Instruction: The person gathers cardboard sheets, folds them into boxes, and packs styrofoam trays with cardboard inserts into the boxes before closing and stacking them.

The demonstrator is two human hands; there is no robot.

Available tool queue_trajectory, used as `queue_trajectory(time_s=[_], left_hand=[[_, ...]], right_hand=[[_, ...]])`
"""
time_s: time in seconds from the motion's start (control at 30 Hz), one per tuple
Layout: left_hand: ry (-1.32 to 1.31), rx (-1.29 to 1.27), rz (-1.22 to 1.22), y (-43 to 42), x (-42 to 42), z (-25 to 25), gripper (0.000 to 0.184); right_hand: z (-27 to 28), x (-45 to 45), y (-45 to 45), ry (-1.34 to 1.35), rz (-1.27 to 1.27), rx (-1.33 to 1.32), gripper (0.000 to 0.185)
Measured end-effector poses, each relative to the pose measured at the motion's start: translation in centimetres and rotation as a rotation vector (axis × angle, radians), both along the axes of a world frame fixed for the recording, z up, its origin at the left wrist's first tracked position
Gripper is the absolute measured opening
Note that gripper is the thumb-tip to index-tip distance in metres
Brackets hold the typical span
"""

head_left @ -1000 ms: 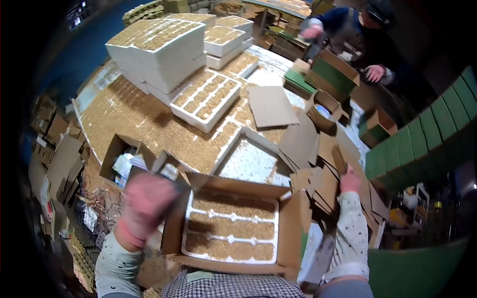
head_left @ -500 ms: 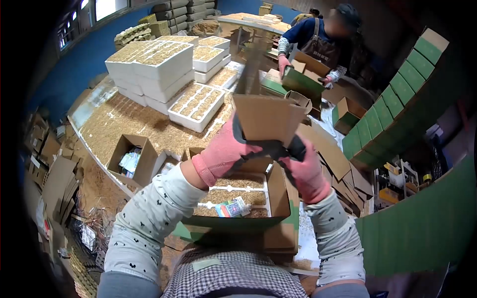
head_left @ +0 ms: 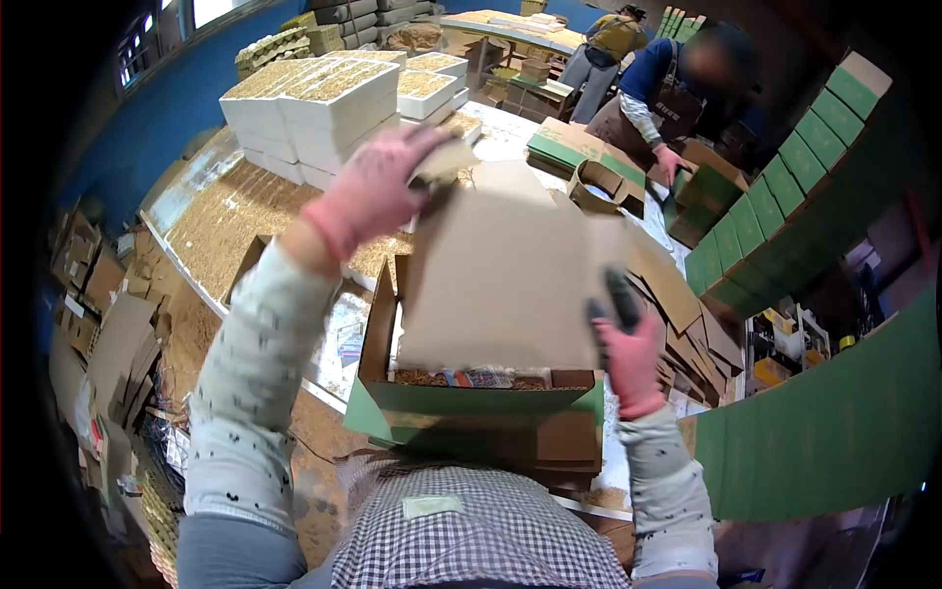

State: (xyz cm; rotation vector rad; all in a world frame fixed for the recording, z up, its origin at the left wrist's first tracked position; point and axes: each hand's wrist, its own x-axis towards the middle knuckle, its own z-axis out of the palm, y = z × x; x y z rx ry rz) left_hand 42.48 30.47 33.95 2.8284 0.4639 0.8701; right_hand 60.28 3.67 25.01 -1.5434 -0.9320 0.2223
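A brown cardboard sheet (head_left: 500, 275) with bent edge flaps slants over the green box (head_left: 481, 398) in front of me and covers most of its opening. At the sheet's upper left corner, my left hand (head_left: 378, 187), in a pink and dark glove, is closed on a flap, slightly blurred. My right hand (head_left: 630, 353) is beside the sheet's right edge, thumb and fingers apart; whether it touches the edge I cannot tell. Below the sheet, a strip of brown grainy filling and a printed packet (head_left: 486, 378) show inside the box.
White foam trays (head_left: 324, 108) with grainy filling are stacked at the back left. Flat cardboard pieces (head_left: 667, 304) lie to the right. A row of green boxes (head_left: 785, 187) stands farther right. A co-worker (head_left: 677, 98) handles another box (head_left: 706, 191); another person (head_left: 613, 44) is behind.
The cardboard sheet has opened out and come down over the box. My hands have moved apart, the left up and left, the right fingers spread. The co-worker has shifted right with a box.
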Motion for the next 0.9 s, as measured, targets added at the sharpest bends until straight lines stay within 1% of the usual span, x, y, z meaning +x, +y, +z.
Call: queue_trajectory(time_s=[0.03,0.07,0.1,0.13,0.17,0.2,0.23,0.3,0.33,0.37,0.43,0.47,0.5,0.53,0.57,0.63,0.67,0.7,0.73,0.77,0.8,0.83,0.87,0.9], left_hand=[[0.120,0.174,-0.062,-1.2,-0.8,-0.8,0.045],[0.251,0.211,-0.075,-3.6,-1.8,-1.0,0.039],[0.281,0.224,-0.179,-3.1,-1.9,-4.0,0.035],[0.430,0.208,-0.170,-4.3,-2.1,-4.7,0.034],[0.667,0.267,-0.160,-5.4,-1.8,-5.9,0.031],[0.617,0.260,-0.135,-5.9,-1.6,-8.8,0.029],[0.570,0.251,-0.111,-6.1,-1.4,-11.2,0.028],[0.576,0.454,-0.114,-5.4,-1.2,-11.8,0.027],[0.819,0.429,-0.098,-5.3,-0.9,-10.8,0.029],[0.557,0.360,-0.148,-5.3,-1.6,-10.0,0.030],[0.468,0.036,-0.307,-5.8,-3.7,-7.5,0.031],[0.579,-0.036,-0.388,-5.7,-4.3,-8.1,0.034],[0.715,-0.153,-0.442,-5.5,-4.8,-8.9,0.034],[0.564,-0.164,-0.437,-4.6,-5.6,-8.6,0.039],[0.409,-0.169,-0.428,-3.3,-6.7,-7.9,0.044],[-0.123,-0.533,-0.198,-1.1,-11.0,-6.1,0.064],[-0.070,-0.591,-0.176,-0.2,-12.4,-6.9,0.074],[-0.014,-0.657,-0.157,0.0,-13.7,-8.7,0.084],[0.035,-0.724,-0.142,0.0,-14.5,-11.2,0.094],[0.153,-0.766,-0.126,0.1,-14.0,-16.6,0.115],[0.160,-0.892,-0.204,-1.7,-12.1,-19.6,0.122],[0.279,-0.790,-0.047,-3.8,-10.2,-22.4,0.127],[0.329,-0.655,0.017,-6.2,-8.0,-22.8,0.129],[0.257,-0.782,0.235,-7.6,-7.6,-20.8,0.127]], right_hand=[[-0.5,-0.6,0.7,-0.081,0.088,-0.243,0.050],[-0.6,-0.6,1.6,-0.062,0.176,-0.554,0.051],[-1.1,-0.8,2.3,-0.486,0.138,-0.438,0.043],[-0.3,-1.5,2.9,-0.652,0.170,-0.655,0.040],[0.5,-2.2,3.4,-0.816,0.205,-0.875,0.038],[0.1,-2.6,3.8,-0.981,0.214,-1.024,0.039],[-0.3,-3.1,4.4,-1.054,0.276,-1.145,0.039],[-1.2,-4.0,5.6,-1.209,0.418,-1.380,0.041],[-0.6,-4.5,5.7,-1.115,0.670,-1.459,0.041],[-1.1,-4.5,5.7,-1.140,0.611,-1.451,0.041],[-2.5,-3.9,5.3,-1.179,0.506,-1.433,0.042],[-1.8,-3.6,5.9,-1.135,0.491,-1.520,0.043],[-1.0,-3.8,6.3,-1.105,0.525,-1.602,0.040],[-1.2,-3.0,5.8,-1.138,0.501,-1.304,0.036],[-0.4,-2.1,5.4,-1.156,0.472,-1.004,0.032],[3.4,0.2,5.2,-0.906,0.196,-0.863,0.033],[4.2,1.9,4.1,-0.923,0.114,-0.889,0.034],[4.7,3.5,2.8,-0.935,0.031,-0.924,0.035],[3.2,5.5,2.7,-0.884,0.186,-1.311,0.035],[1.4,5.0,2.4,-0.710,0.445,-1.148,0.034],[1.2,2.4,3.6,-0.435,0.579,-1.163,0.036],[-3.7,2.2,4.2,-0.447,0.681,-1.103,0.035],[-6.7,0.4,5.3,-0.572,0.769,-1.047,0.039],[-8.3,0.8,5.1,-0.549,0.622,-0.918,0.032]])
